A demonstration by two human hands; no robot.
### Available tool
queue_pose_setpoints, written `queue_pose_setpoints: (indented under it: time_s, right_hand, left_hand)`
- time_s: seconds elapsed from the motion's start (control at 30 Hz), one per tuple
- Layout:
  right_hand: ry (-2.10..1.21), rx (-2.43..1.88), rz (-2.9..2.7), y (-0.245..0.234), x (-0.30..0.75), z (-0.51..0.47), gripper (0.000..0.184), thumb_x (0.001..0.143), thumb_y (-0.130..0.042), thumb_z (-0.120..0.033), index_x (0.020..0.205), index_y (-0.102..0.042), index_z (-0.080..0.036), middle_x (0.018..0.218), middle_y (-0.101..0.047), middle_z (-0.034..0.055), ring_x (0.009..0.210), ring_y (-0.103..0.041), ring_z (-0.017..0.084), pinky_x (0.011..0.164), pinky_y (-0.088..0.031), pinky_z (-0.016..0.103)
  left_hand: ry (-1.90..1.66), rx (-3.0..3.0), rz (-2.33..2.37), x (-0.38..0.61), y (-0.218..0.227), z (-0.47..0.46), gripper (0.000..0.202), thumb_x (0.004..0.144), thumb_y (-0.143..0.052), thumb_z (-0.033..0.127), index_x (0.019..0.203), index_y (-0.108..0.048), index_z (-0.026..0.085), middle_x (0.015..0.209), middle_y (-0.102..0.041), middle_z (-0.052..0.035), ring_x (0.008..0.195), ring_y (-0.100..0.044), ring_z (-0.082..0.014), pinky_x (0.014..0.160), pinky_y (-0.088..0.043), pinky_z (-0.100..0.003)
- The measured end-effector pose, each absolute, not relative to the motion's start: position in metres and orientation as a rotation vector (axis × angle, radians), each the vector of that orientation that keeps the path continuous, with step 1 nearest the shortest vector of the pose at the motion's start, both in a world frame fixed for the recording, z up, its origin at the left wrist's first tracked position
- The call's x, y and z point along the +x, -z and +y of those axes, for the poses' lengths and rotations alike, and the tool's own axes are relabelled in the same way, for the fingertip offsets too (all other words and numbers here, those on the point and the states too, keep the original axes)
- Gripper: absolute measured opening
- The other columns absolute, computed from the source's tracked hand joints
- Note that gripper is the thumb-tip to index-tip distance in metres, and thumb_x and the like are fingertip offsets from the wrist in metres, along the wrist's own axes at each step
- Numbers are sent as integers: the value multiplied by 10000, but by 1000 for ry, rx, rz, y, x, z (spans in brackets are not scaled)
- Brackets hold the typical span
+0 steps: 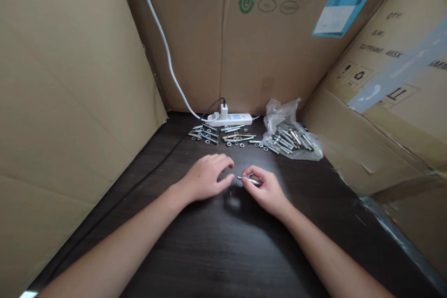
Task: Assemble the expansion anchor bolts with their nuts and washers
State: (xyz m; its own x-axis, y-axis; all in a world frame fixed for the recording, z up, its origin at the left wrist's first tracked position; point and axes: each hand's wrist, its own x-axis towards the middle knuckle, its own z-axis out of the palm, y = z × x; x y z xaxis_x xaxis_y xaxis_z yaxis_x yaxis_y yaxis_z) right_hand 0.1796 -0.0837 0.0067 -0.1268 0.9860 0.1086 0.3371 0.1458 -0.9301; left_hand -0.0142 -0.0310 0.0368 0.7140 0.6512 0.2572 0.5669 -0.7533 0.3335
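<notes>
My right hand [267, 191] pinches a silvery expansion bolt [254, 181] between thumb and fingers, a little above the dark tabletop [216, 251]. The bolt's narrow tip points left, and part of its shank is hidden by the fingers. My left hand [207, 177] hovers just left of that tip, thumb and curved fingers apart, holding nothing. Beyond both hands lie loose metal bolts [209, 137] with several washers and nuts. One brass-coloured bolt [232, 136] is among those in the middle.
A clear plastic bag [279, 116] of expansion bolts [288, 139] lies at the back right. A white power strip [240, 119] with a plugged-in charger stands behind the loose parts. A black cable [139, 177] crosses the left side. Cardboard walls [188, 32] surround the table.
</notes>
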Motion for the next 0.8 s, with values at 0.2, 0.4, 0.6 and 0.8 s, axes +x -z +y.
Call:
queue_pose_setpoints:
  time_s: [0.2,0.4,0.6,0.8]
  right_hand:
    - [-965,-1334,-1593,-5,182,-81,207,807,-559,-367,751,-531,-169,552,-439,-45,493,-366,91,474,-267,209]
    - [-933,-1372,-1586,-1,185,-77,237,809,-555,-405,765,-551,-171,574,-478,-31,515,-413,103,490,-310,214]
    - [-918,-1378,-1590,1,186,-76,254,811,-548,-418,769,-551,-168,591,-496,-24,530,-428,105,503,-328,215]
    - [-869,-1370,-1601,3,188,-73,276,808,-541,-440,774,-555,-166,563,-486,-34,509,-415,103,494,-324,216]
  left_hand:
    - [-298,2535,1391,-34,-32,-11,222,836,-496,415,912,-513,207,830,-625,-17,684,-562,-173,596,-359,-275]
    - [-346,2619,1349,-24,-18,-12,325,840,-488,494,740,-516,186,760,-612,-39,743,-547,-209,696,-367,-315]
    - [-396,2701,1372,-17,-7,-12,242,846,-492,380,716,-533,180,745,-607,-54,754,-544,-213,703,-362,-316]
    - [-660,2308,1434,-16,-6,-4,269,802,-538,389,632,-489,187,614,-530,4,581,-462,-149,594,-292,-265]
